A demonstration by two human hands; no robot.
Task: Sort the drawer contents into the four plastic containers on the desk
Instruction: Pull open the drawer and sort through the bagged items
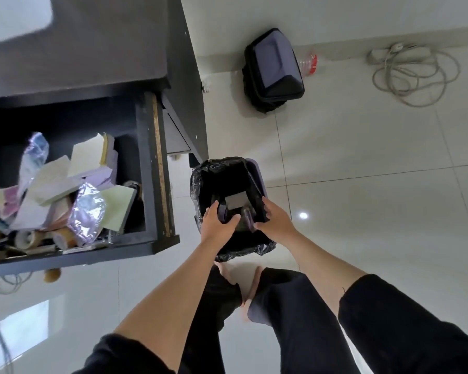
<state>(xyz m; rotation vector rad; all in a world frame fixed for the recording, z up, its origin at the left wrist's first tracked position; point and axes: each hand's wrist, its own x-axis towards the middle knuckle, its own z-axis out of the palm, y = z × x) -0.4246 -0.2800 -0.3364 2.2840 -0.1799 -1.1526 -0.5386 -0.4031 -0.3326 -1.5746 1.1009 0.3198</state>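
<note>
I see the table (pixel 97 47) top at upper left, dark and blurred, with none of the four containers in view, so I cannot say what has been sorted into them. Below it the drawer (pixel 149 168) stands pulled out and still heaped: note pads (pixel 54 179), crinkled foil-like wrappers (pixel 85 209) and tape rolls (pixel 25 238) lie jumbled together. By that heap I judge the sorting barely begun, with nearly all of it left.

Just beside the drawer, on the floor, sits a bin (pixel 257 171) lined with a black bag (pixel 200 182). My left hand (pixel 218 224) curls round a dark, limp thing (pixel 224 213) over the bin's mouth; I cannot tell what it is. My right hand (pixel 274 218) grips the bag's edge at the right side of the rim.

No brand or writing is readable anywhere: the pads look blank from here, and a bottle (pixel 308 63) behind the black case (pixel 273 68) by the wall shows a red label too small to read.
</note>
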